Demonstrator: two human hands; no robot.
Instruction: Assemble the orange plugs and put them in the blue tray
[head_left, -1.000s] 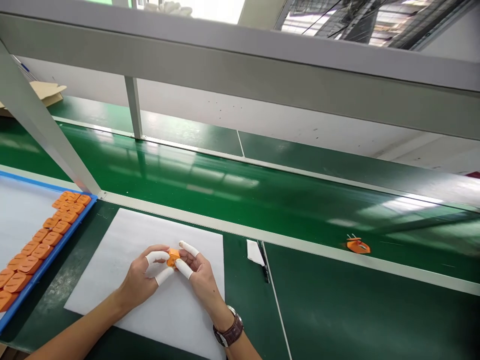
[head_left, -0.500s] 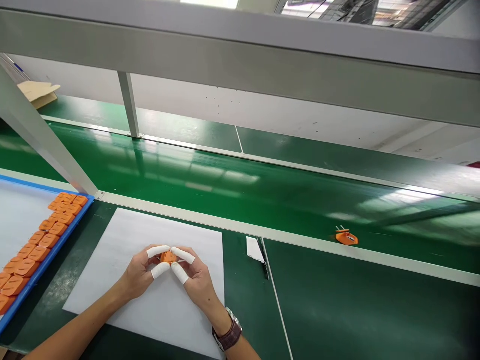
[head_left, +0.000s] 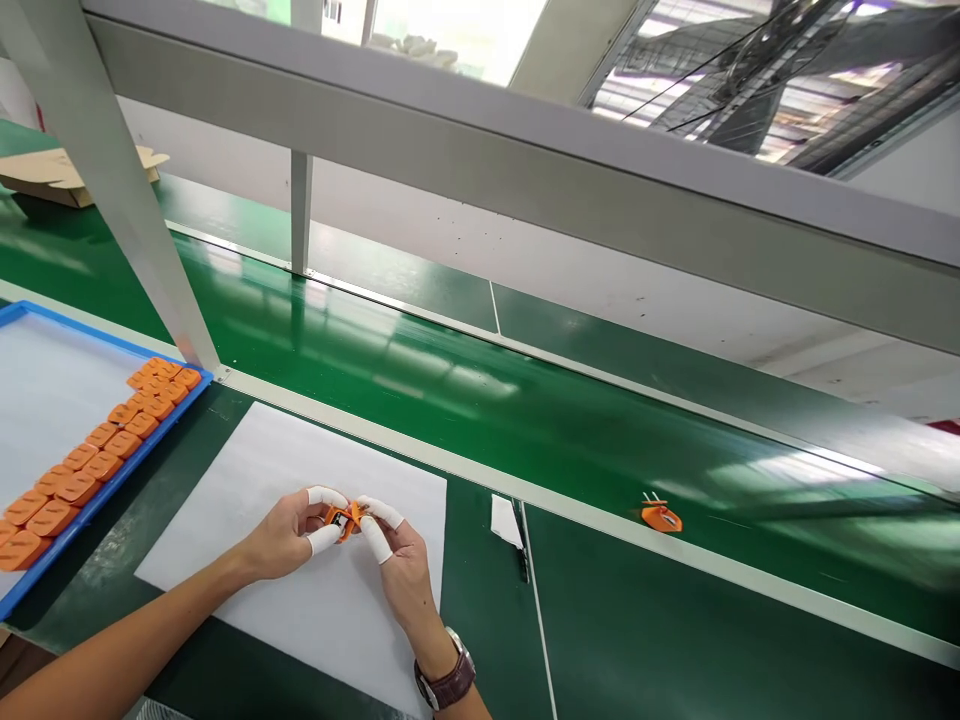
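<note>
Both of my hands pinch one small orange plug part (head_left: 343,519) above a white foam sheet (head_left: 247,490). My left hand (head_left: 289,532) grips its left side with thumb and forefinger in white finger cots. My right hand (head_left: 394,556), a brown watch on its wrist, grips the right side the same way. A dark patch shows on the part's face. A second orange plug part (head_left: 661,517) with two metal prongs lies on the green conveyor belt (head_left: 465,400) to the right.
A blue-rimmed tray (head_left: 105,495) at the left holds a row of several orange parts (head_left: 90,460) on white lining. A slanted grey frame post (head_left: 112,180) rises beside it. A white slip (head_left: 507,520) lies near a table seam. A cardboard box (head_left: 52,172) sits far left.
My view has tilted and shifted. My hands stay together on the part, and its dark-marked face is now turned up. The plug part on the belt sits further left in view.
</note>
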